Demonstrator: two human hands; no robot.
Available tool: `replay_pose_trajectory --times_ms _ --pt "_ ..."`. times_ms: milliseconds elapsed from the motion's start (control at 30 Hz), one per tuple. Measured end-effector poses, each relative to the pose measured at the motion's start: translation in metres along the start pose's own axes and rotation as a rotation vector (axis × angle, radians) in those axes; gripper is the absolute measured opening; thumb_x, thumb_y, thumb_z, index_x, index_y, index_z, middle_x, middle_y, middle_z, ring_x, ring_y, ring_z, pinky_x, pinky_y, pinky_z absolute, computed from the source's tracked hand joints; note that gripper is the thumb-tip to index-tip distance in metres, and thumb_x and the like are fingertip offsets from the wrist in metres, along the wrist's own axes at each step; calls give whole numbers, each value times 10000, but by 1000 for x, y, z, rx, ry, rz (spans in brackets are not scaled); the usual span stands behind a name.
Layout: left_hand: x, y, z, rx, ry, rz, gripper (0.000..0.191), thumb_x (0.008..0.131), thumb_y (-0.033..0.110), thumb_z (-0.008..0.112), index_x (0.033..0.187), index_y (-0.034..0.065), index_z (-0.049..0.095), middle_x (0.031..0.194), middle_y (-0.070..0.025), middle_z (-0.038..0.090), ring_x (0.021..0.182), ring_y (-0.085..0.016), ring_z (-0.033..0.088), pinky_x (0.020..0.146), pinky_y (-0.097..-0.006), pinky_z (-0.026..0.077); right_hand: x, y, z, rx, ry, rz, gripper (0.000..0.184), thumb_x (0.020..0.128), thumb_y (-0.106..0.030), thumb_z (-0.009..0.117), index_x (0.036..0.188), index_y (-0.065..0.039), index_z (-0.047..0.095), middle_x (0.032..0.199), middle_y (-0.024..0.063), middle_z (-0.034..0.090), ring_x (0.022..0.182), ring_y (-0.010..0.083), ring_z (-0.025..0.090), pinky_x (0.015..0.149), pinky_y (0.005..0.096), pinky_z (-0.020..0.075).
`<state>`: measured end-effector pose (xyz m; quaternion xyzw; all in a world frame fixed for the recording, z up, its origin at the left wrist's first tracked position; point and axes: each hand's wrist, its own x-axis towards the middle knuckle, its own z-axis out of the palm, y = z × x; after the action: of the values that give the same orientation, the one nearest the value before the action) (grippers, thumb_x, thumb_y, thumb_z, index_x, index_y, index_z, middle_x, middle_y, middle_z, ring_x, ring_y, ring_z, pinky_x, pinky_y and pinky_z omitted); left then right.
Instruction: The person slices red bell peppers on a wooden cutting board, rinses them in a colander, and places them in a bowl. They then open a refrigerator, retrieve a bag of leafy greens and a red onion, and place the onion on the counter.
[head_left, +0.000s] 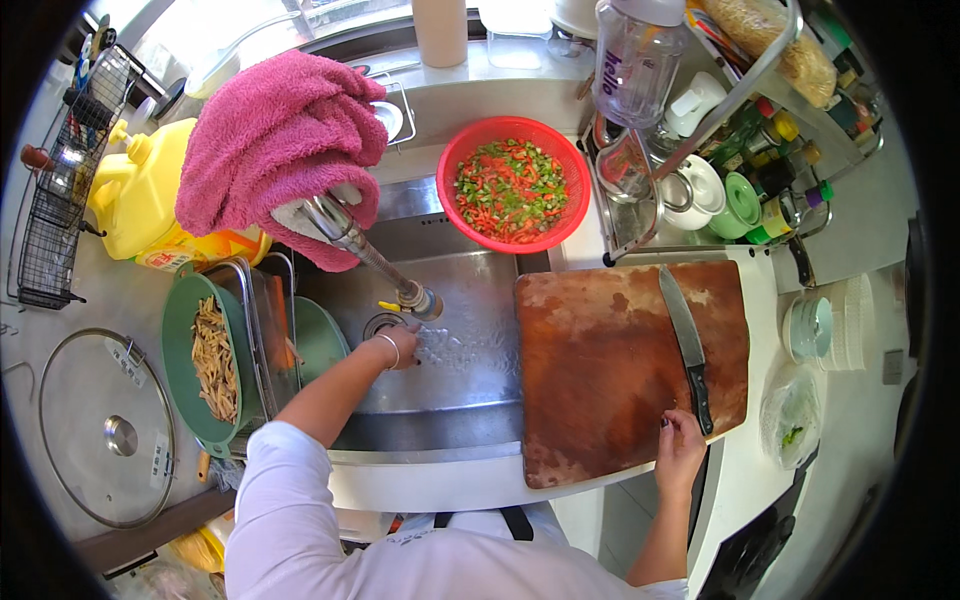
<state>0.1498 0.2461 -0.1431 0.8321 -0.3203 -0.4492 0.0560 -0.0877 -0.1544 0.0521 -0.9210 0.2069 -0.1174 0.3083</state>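
My left hand, with a bracelet at the wrist, reaches low into the stainless steel sink. Its fingers are apart beside rippling water, just below the faucet spout and over the drain. My right hand is at the front edge of a worn wooden cutting board, fingers loosely bent. Beside it lies the black handle of a kitchen knife, blade pointing away from me; the hand is not around it. Whether the fingertips pinch something small cannot be made out.
A red plastic basket of chopped red and green peppers stands behind the sink. To the left are a green colander with pale strips, a glass lid and a yellow jug. A pink towel drapes the faucet.
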Motion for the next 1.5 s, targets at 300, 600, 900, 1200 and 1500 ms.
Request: replay_pose_trajectory --times_ms 300,600,900,1200,1500 --pt "10 8 -22 -109 1187 -182 295 755 81 579 1048 54 561 1138 -183 515 1011 -368 515 859 -456 436 6 -3 -12 103 12 -12 120 790 41 545 895 27 603 892 146 610 797 266 601 727 306 476" --pt "17 8 -173 169 1118 -177 919 652 270 752 1364 -18 247 1430 -225 246 1317 -383 260 1099 -443 218 -5 7 -2 63 -39 -32 93 808 25 558 889 28 602 869 134 619 778 245 601 712 302 480" --pt "-17 16 -44 356 378 202 682 745 368 653 1331 126 401 1318 -182 431 1223 -352 411 1035 -425 334 -5 1 -11 61 -24 -25 102 786 18 581 881 12 620 865 142 633 785 283 620 715 322 493" --pt "-37 45 21 336 315 -312 469 862 403 503 1189 77 584 1218 -137 574 1146 -350 519 957 -402 413 14 11 -23 4 76 -107 159 755 13 614 914 4 604 922 154 606 860 328 598 757 373 487" --pt "-60 61 22 -250 83 -687 470 834 296 586 1260 105 530 1228 -108 577 1161 -272 528 1034 -407 331 30 78 -28 -306 66 -39 431 705 -102 707 1095 -10 548 1079 187 534 982 362 521 853 426 430"
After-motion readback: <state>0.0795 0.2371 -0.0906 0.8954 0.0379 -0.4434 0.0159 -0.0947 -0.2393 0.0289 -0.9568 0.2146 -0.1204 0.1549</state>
